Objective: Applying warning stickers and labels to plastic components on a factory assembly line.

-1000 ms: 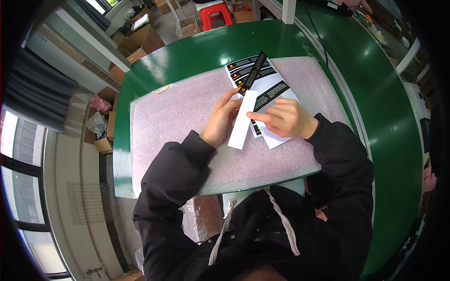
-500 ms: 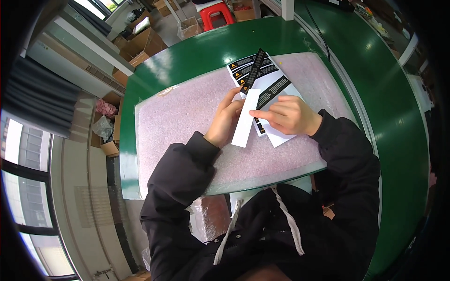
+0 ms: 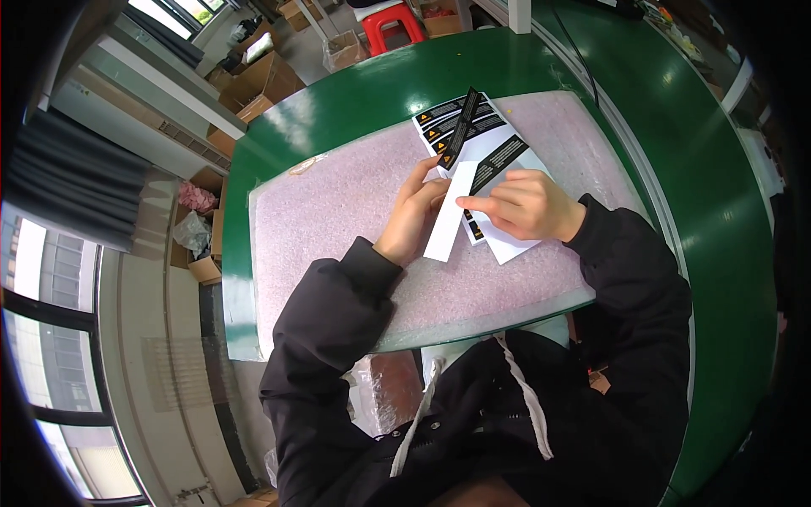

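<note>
A narrow white strip (image 3: pixel 445 228) slants between my hands, over the left edge of some paper sheets. My left hand (image 3: pixel 407 218) is closed on the strip from the left, its index finger reaching up to a black label strip (image 3: pixel 461 127) with an orange triangle. My right hand (image 3: pixel 538 207) has curled fingers, with the index fingertip pressed on the white strip; its thumb is mostly hidden. Underneath lies a sheet of black labels (image 3: pixel 431 121) with orange triangles. A white sheet with a black printed band (image 3: pixel 500 160) overlaps it and runs below my right hand.
Pinkish foam padding (image 3: pixel 329 211) wrapped in clear plastic covers part of the green table (image 3: pixel 355 84). A metal rail (image 3: pixel 629 160) runs along the right, with a black cable (image 3: pixel 579 63) near it. Cardboard boxes (image 3: pixel 269 84) and a red stool (image 3: pixel 393 32) stand beyond the table.
The white strip leans slightly more to the right at its upper end. Both hands keep nearly the same pose, and the whole view has shifted a little.
</note>
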The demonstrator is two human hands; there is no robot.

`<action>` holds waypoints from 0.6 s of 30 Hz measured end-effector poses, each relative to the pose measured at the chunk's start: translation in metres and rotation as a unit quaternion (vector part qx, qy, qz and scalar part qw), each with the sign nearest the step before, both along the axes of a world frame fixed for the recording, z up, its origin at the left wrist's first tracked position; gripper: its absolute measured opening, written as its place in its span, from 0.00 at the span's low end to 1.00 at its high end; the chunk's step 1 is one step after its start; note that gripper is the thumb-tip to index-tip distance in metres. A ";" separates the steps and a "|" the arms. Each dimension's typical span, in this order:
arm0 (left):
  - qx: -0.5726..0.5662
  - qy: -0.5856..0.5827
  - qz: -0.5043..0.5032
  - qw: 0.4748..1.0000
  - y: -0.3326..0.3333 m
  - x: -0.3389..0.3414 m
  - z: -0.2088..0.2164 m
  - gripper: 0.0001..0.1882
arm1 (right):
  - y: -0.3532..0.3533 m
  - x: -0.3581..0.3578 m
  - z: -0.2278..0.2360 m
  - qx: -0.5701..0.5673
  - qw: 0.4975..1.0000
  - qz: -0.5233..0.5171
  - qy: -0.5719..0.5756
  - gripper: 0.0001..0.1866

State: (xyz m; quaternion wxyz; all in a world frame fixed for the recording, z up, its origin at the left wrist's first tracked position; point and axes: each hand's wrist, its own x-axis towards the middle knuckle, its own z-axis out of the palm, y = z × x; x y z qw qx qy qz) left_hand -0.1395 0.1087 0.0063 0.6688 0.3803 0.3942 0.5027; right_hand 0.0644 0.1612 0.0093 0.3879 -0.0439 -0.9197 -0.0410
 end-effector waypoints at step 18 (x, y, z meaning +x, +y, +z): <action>-0.004 0.013 0.026 1.000 0.002 0.002 -0.002 0.25 | 0.000 -0.001 0.000 0.004 1.000 -0.001 0.008 0.23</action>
